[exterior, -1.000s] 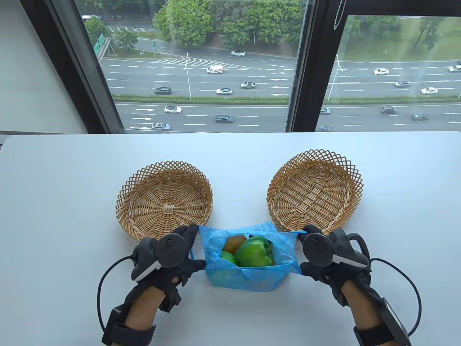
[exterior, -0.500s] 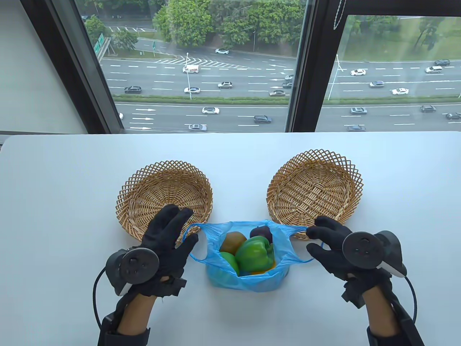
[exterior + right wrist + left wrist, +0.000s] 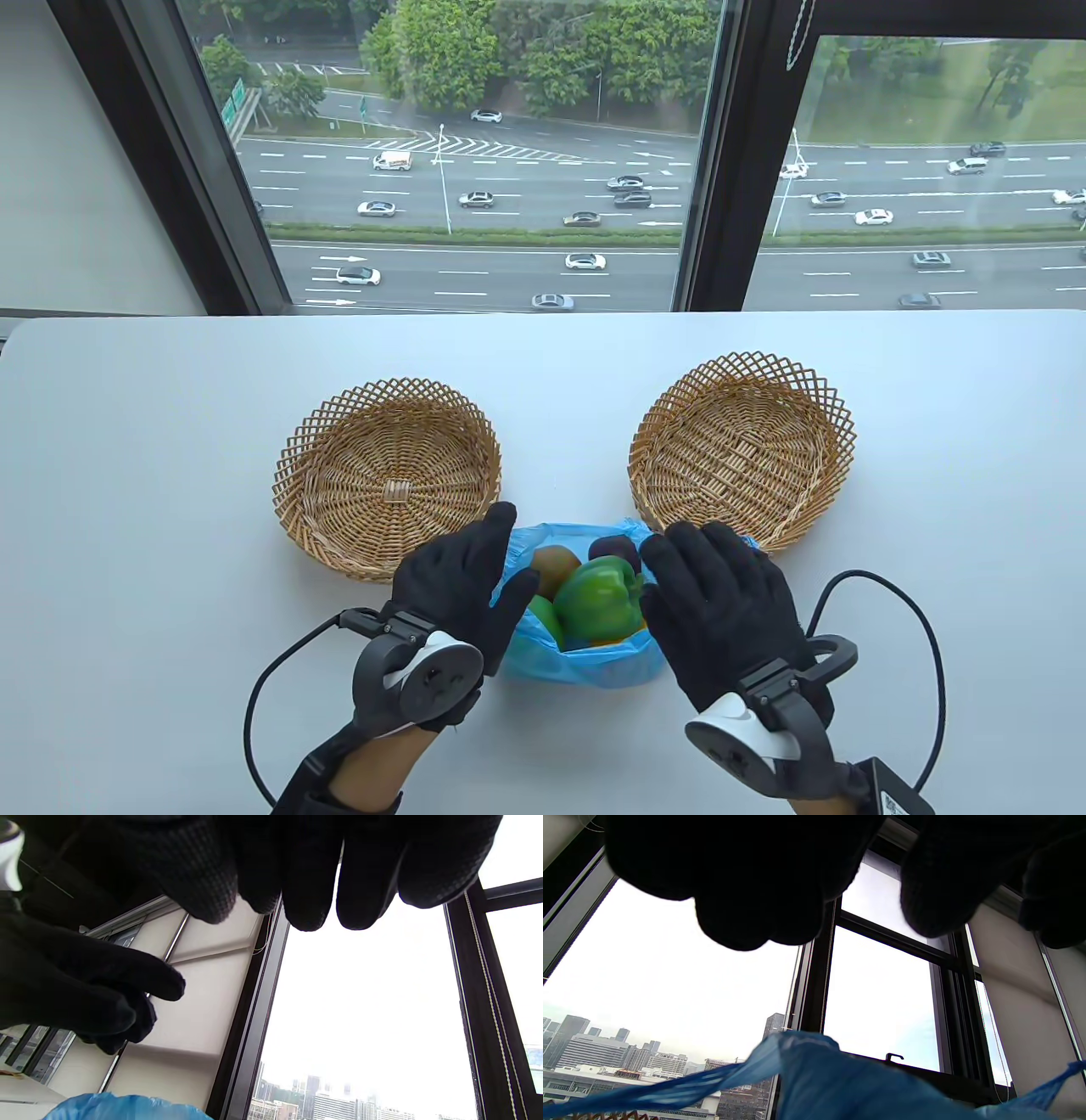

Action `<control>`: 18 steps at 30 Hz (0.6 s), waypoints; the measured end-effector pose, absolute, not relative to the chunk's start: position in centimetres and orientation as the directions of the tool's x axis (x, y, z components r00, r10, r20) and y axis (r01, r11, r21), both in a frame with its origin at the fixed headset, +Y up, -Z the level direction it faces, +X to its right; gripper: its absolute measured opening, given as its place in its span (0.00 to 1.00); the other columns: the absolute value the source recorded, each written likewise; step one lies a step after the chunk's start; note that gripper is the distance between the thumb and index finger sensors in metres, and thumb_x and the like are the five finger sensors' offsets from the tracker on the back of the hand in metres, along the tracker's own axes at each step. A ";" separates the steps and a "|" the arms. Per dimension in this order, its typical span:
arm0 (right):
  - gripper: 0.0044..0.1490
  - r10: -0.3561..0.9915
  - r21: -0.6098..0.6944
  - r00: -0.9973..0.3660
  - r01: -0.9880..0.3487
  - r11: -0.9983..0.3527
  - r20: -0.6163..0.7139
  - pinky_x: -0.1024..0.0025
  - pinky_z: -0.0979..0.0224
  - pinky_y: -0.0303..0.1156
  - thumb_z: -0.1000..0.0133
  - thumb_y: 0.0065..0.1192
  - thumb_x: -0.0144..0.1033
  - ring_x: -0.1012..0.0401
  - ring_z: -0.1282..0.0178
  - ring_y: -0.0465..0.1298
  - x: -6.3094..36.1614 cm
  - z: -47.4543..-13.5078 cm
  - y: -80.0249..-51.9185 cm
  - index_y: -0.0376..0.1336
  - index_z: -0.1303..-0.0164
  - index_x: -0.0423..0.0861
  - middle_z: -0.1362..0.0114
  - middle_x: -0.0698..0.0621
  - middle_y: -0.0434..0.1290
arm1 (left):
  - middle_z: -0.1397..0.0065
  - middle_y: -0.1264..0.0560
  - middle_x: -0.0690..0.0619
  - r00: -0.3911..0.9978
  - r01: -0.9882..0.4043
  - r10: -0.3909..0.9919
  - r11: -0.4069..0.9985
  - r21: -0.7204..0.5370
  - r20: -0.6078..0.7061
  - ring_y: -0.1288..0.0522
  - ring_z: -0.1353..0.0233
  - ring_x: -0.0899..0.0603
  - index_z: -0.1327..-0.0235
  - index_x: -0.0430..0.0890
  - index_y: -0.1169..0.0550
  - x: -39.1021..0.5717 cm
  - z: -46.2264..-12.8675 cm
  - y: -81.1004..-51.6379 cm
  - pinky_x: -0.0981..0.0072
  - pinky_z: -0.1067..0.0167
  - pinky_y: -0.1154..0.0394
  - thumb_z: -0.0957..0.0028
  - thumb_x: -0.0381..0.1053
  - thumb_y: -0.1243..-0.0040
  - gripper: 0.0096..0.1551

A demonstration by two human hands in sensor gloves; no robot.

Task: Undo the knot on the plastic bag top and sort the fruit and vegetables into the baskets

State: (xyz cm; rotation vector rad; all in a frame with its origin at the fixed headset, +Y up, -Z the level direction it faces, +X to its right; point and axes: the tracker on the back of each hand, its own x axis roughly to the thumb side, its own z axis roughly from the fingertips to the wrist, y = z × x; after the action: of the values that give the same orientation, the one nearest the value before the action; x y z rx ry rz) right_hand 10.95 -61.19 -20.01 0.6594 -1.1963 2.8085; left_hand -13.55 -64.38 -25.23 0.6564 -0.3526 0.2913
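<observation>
Near the table's (image 3: pixel 127 475) front edge, at 6 o'clock from the gap between the two wicker baskets, sits the blue plastic bag (image 3: pixel 585 662), mouth open and facing straight up; its visible outline runs slightly longer from 9 to 3 o'clock than from 12 to 6. Contents seen through the mouth: green bell pepper (image 3: pixel 601 601) at centre, a kiwi (image 3: pixel 553 567) at its 10 o'clock, a dark purple fruit (image 3: pixel 616 550) at its 12 o'clock, a second green item (image 3: pixel 545 618) at its 8 o'clock (identity not resolvable). Left basket (image 3: pixel 386 475) lies at the bag's 10 o'clock, right basket (image 3: pixel 742 458) at its 2 o'clock; nothing shows inside either. Left hand (image 3: pixel 462 586) rests palm down, fingers straight, over the bag's 9 o'clock rim, gripping nothing. Right hand (image 3: pixel 721 607) likewise flat with extended fingers over the 3 o'clock rim, also gripping nothing. Versus half a second ago: both hands have let go of the stretched bag handles and moved inward over the bag; the handles, then pulled outward to 9 and 3 o'clock, are now out of sight under the hands.
</observation>
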 end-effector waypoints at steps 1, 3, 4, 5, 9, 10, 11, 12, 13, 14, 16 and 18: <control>0.36 -0.165 -0.657 -0.922 -0.117 -0.745 0.351 0.39 0.34 0.72 0.39 0.71 0.49 0.38 0.29 0.75 10.5 -20.2 -61.5 0.66 0.23 0.45 0.24 0.41 0.74 | 0.36 0.17 0.47 0.903 -0.364 0.146 0.761 0.537 0.405 0.17 0.44 0.37 0.23 0.47 0.28 -13.4 -25.3 -64.5 0.40 0.45 0.23 0.52 0.66 0.30 0.46; 0.42 -0.215 -0.535 -0.937 0.037 -0.844 0.274 0.40 0.32 0.71 0.38 0.69 0.53 0.38 0.27 0.74 9.7 -21.7 -63.0 0.62 0.19 0.42 0.23 0.40 0.72 | 0.36 0.17 0.46 0.918 -0.321 0.125 0.791 0.521 0.376 0.16 0.44 0.37 0.22 0.47 0.28 -13.0 -25.7 -64.9 0.40 0.45 0.23 0.53 0.67 0.29 0.47; 0.44 -0.206 -0.520 -0.944 0.044 -0.853 0.258 0.40 0.32 0.72 0.38 0.70 0.53 0.37 0.28 0.75 9.8 -22.4 -63.5 0.62 0.19 0.40 0.24 0.37 0.72 | 0.35 0.17 0.46 0.924 -0.304 0.122 0.810 0.502 0.364 0.17 0.44 0.37 0.21 0.47 0.29 -12.9 -25.9 -65.1 0.40 0.45 0.23 0.53 0.68 0.29 0.49; 0.46 -0.180 -0.483 -0.950 0.037 -0.875 0.254 0.40 0.33 0.72 0.39 0.70 0.54 0.36 0.29 0.75 10.2 -23.8 -64.2 0.62 0.19 0.37 0.24 0.35 0.72 | 0.35 0.17 0.46 0.930 -0.288 0.134 0.843 0.455 0.341 0.17 0.44 0.37 0.20 0.47 0.30 -12.8 -26.4 -65.5 0.39 0.45 0.23 0.54 0.69 0.29 0.50; 0.56 -0.054 -0.173 -0.970 0.013 -0.985 0.238 0.42 0.36 0.75 0.40 0.70 0.58 0.34 0.32 0.77 11.8 -27.6 -66.1 0.57 0.17 0.28 0.26 0.29 0.70 | 0.35 0.17 0.46 0.939 -0.264 0.173 0.916 0.302 0.296 0.16 0.43 0.37 0.19 0.46 0.32 -12.8 -28.1 -67.1 0.39 0.45 0.23 0.55 0.68 0.27 0.53; 0.56 -0.001 -0.110 -0.973 -0.025 -0.994 0.230 0.43 0.37 0.76 0.41 0.71 0.57 0.36 0.34 0.79 12.1 -28.2 -66.6 0.57 0.17 0.28 0.27 0.30 0.72 | 0.36 0.17 0.48 0.935 -0.274 0.192 0.925 0.263 0.298 0.15 0.44 0.39 0.19 0.47 0.33 -12.9 -28.6 -67.5 0.41 0.46 0.21 0.54 0.65 0.27 0.51; 0.54 0.033 -0.075 -0.970 -0.052 -0.996 0.240 0.46 0.40 0.78 0.41 0.73 0.54 0.39 0.37 0.81 12.4 -28.7 -67.0 0.57 0.18 0.29 0.30 0.34 0.75 | 0.37 0.16 0.50 0.922 -0.319 0.245 0.920 0.226 0.300 0.15 0.45 0.40 0.20 0.48 0.33 -13.2 -28.9 -67.9 0.42 0.46 0.21 0.54 0.61 0.26 0.50; 0.50 0.081 -0.059 -0.964 -0.099 -0.993 0.255 0.49 0.43 0.80 0.41 0.74 0.50 0.43 0.40 0.84 12.8 -29.1 -67.3 0.59 0.18 0.32 0.32 0.39 0.77 | 0.39 0.16 0.51 0.890 -0.400 0.330 0.895 0.195 0.314 0.14 0.46 0.41 0.21 0.48 0.32 -13.5 -29.2 -68.2 0.43 0.47 0.20 0.54 0.58 0.25 0.47; 0.45 0.122 -0.078 -0.961 -0.146 -0.986 0.247 0.51 0.45 0.80 0.41 0.76 0.45 0.46 0.44 0.85 13.1 -29.2 -67.4 0.61 0.20 0.35 0.36 0.44 0.80 | 0.41 0.15 0.52 0.859 -0.468 0.397 0.866 0.178 0.324 0.14 0.47 0.42 0.22 0.49 0.31 -13.9 -29.3 -68.4 0.43 0.47 0.20 0.53 0.54 0.26 0.45; 0.39 0.156 -0.156 -0.952 -0.202 -0.967 0.263 0.53 0.47 0.81 0.42 0.77 0.40 0.50 0.48 0.87 13.5 -29.1 -67.1 0.64 0.23 0.37 0.42 0.49 0.82 | 0.43 0.14 0.52 0.803 -0.566 0.498 0.809 0.158 0.327 0.14 0.48 0.42 0.23 0.49 0.30 -14.4 -29.4 -68.6 0.43 0.48 0.20 0.53 0.51 0.26 0.43; 0.35 0.212 -0.177 -0.934 -0.270 -0.947 0.288 0.55 0.48 0.81 0.42 0.75 0.37 0.53 0.49 0.87 14.3 -29.2 -66.4 0.66 0.25 0.40 0.44 0.51 0.83 | 0.43 0.14 0.52 0.699 -0.700 0.641 0.704 0.121 0.316 0.14 0.49 0.42 0.23 0.49 0.29 -15.4 -29.6 -68.7 0.43 0.48 0.20 0.52 0.49 0.28 0.40; 0.34 0.339 -0.136 -0.877 -0.402 -0.905 0.339 0.55 0.47 0.81 0.42 0.71 0.34 0.52 0.48 0.86 15.4 -29.4 -65.9 0.65 0.25 0.40 0.42 0.51 0.82 | 0.44 0.14 0.52 0.598 -0.794 0.751 0.603 0.078 0.278 0.14 0.49 0.43 0.24 0.49 0.29 -16.3 -29.8 -69.1 0.44 0.48 0.20 0.52 0.48 0.31 0.38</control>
State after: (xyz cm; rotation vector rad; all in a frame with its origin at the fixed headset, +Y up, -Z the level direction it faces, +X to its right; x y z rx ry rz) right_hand 15.40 -65.86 -29.41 0.4376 -0.2849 2.7047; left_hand -16.30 -69.14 -29.80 0.2022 -0.2265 0.9031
